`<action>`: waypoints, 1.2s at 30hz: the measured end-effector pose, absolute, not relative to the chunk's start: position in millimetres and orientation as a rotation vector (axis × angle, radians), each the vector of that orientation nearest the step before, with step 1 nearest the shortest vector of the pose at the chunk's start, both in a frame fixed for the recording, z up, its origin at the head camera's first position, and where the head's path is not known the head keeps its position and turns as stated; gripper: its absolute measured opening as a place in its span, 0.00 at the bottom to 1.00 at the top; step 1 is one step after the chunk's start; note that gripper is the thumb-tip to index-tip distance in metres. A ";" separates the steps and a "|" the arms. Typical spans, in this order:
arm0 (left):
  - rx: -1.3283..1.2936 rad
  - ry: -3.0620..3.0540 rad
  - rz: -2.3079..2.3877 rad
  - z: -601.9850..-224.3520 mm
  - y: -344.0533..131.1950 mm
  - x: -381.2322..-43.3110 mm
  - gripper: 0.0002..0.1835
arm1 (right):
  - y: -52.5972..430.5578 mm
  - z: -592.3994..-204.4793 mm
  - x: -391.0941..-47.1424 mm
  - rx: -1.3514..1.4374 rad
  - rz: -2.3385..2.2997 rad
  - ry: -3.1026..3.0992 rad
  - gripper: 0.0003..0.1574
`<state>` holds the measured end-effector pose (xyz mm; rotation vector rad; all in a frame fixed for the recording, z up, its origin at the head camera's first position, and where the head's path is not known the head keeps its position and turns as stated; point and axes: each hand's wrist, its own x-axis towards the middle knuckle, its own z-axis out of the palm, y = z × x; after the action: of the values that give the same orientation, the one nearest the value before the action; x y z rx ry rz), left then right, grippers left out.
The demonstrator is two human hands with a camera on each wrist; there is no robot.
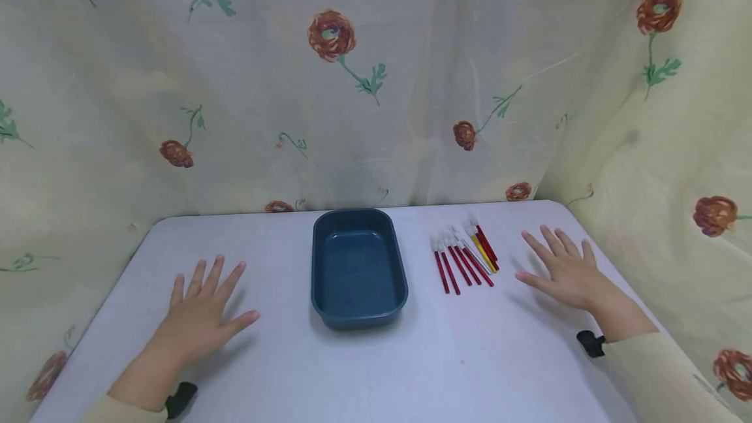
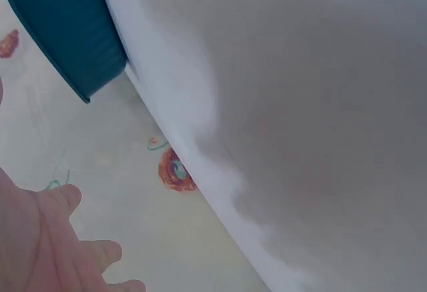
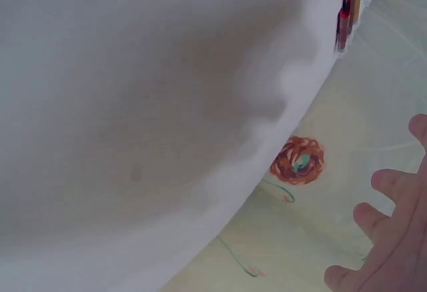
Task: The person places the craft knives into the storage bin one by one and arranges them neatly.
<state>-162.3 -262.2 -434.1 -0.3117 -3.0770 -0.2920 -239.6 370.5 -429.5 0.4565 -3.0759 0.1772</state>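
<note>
My left hand [image 1: 198, 320] hovers over the left side of the table, palm down with fingers spread, holding nothing. My right hand [image 1: 568, 274] is held the same way at the right, also with nothing in it. Between them stands a dark blue rectangular tub [image 1: 360, 318] with nothing inside; its side [image 2: 63, 29] shows at the top left of the left wrist view. Nearest to my right hand lies a loose row of slim pen-like sticks [image 1: 459, 263], several red, one yellow [image 1: 484, 252] and one whitish, with pale tips pointing away from me.
A white table [image 1: 411, 371] carries everything. Pale curtains [image 1: 399, 116] printed with brown flowers hang behind it and along both sides. Each wrist wears a black camera mount, the left one [image 1: 181, 399] and the right one [image 1: 590, 343].
</note>
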 end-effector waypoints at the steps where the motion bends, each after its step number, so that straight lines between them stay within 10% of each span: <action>1: -0.314 -3.075 -0.298 -434.0 -260.1 -163.3 0.51 | 369.4 -429.4 -240.8 0.458 0.181 -3.077 0.57; 36: -0.482 -2.996 -0.574 -434.9 -200.8 -192.6 0.46 | 334.9 -428.0 -304.8 0.537 0.478 -3.008 0.39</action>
<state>-192.6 -200.8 -434.9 -0.4823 -2.9960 -0.5739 -304.8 334.9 -428.0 0.5371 -3.0080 0.4784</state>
